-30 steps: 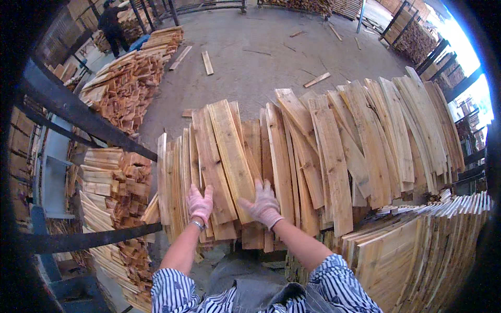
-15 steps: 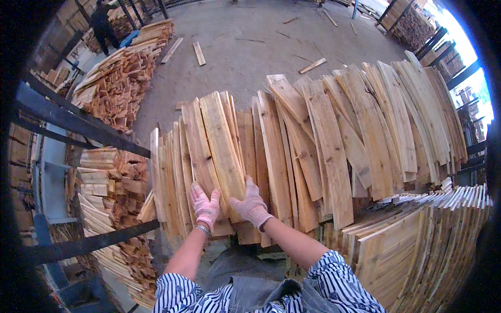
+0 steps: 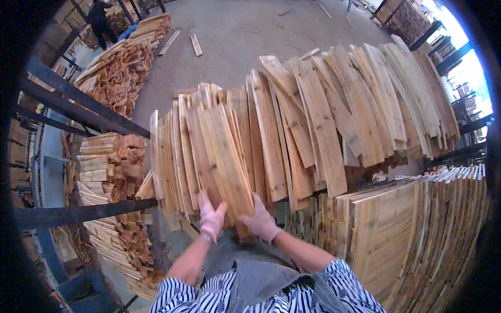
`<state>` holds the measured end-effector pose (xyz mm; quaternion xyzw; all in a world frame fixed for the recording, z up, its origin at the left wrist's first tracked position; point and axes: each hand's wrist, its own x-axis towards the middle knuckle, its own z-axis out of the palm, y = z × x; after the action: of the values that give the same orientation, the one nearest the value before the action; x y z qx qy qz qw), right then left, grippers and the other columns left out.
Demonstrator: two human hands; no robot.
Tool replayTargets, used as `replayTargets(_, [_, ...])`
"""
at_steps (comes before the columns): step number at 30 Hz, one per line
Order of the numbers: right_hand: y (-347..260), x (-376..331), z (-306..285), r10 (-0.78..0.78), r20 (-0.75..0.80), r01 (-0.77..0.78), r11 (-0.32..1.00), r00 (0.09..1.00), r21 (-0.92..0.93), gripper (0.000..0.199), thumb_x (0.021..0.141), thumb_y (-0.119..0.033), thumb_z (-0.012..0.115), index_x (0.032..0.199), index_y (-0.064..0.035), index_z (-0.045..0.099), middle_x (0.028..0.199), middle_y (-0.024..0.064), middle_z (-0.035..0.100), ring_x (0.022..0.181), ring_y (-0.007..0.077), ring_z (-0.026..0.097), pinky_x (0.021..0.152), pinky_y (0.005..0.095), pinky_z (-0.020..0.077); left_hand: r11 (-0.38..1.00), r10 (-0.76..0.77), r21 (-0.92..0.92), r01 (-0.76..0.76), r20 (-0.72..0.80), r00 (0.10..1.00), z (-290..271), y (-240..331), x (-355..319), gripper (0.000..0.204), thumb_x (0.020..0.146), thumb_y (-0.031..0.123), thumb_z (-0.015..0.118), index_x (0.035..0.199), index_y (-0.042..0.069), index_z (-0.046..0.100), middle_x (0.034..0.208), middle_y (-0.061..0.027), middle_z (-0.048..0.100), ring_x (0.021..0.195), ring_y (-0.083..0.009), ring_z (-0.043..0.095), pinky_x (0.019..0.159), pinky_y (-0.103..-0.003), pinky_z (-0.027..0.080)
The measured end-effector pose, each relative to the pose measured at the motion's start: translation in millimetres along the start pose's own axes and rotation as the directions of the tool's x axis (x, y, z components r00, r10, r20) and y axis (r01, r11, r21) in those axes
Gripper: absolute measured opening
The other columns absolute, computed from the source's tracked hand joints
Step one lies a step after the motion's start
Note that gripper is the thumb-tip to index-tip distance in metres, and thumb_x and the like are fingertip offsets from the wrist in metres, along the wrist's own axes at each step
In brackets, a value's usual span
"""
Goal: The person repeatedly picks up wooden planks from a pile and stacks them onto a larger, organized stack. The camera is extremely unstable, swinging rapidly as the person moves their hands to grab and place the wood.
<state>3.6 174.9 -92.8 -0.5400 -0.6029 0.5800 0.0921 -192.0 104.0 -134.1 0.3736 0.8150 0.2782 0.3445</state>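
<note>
Between my two gloved hands is a small bundle of wooden boards (image 3: 222, 156), long, thin and pale brown, slightly blurred by motion. My left hand (image 3: 211, 215) grips the bundle's near left edge, thumb on top. On the near right edge, my right hand (image 3: 261, 219) holds it the same way, with its lower fingers hidden. The bundle's near end sticks out toward my apron, past the row of loose boards (image 3: 321, 125) that it lies over. That row leans in overlapping layers to the right and left of the bundle.
At the lower right stand upright wooden panels (image 3: 386, 224) packed side by side. Dark metal bars (image 3: 88, 214) cross on the left, beside stacked wood pieces (image 3: 112, 172). A longer wood pile (image 3: 120, 68) lies at the far left, near another person (image 3: 99, 23). Two loose boards lie on the floor.
My hands have drawn the bundle of boards toward me, so its far end now sits lower on the row. The whole view has shifted slightly.
</note>
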Motion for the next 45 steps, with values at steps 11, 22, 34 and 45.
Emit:
replayTargets(11, [13,4,-24,0.197,0.103,-0.192,0.980,0.975,-0.058,0.092,0.081,-0.047,0.082,0.148,0.0009,0.040,0.129,0.0222,0.065,0.118,0.0339,0.066,0.101,0.0423,0.0524,0.411,-0.453,-0.811,0.416,0.214,0.866,8,28,-20,0.051,0.095,0.020,0.072,0.141,0.009,0.052,0.133,-0.0108,0.063,0.116,-0.0282,0.064,0.099,-0.046,0.055])
replayTargets(22, [1,-86,-125,-0.025,0.135,0.006,0.990,0.991,0.140,0.087,0.086,-0.047,0.077,0.152,-0.0050,0.040,0.140,0.0167,0.060,0.126,0.0262,0.058,0.109,0.0398,0.0450,0.578,0.308,-0.768,0.276,0.519,0.798,10,74,2,0.045,0.108,0.029,0.046,0.139,-0.002,0.055,0.136,-0.0187,0.061,0.118,-0.0268,0.064,0.103,-0.041,0.053])
replayTargets(34, [73,-399,-90,-0.008,-0.776,0.212,0.964,0.630,0.162,0.089,0.092,-0.049,0.072,0.156,-0.0024,0.031,0.143,0.0232,0.056,0.132,0.0301,0.055,0.110,0.0408,0.0438,0.823,0.539,-0.562,-0.085,0.723,0.432,49,290,-224,0.029,0.094,0.023,0.064,0.116,0.003,0.067,0.103,-0.0044,0.067,0.096,-0.0171,0.062,0.088,-0.035,0.052])
replayTargets(45, [151,-580,-109,0.478,-0.852,-0.374,0.846,0.215,0.380,0.087,0.086,-0.059,0.067,0.154,-0.0130,0.040,0.141,0.0287,0.053,0.123,0.0450,0.059,0.107,0.0471,0.0483,0.896,0.244,-0.288,-0.337,0.955,-0.167,241,397,-339,0.049,0.087,0.023,0.074,0.127,-0.002,0.065,0.114,-0.0115,0.072,0.106,-0.0235,0.069,0.090,-0.035,0.055])
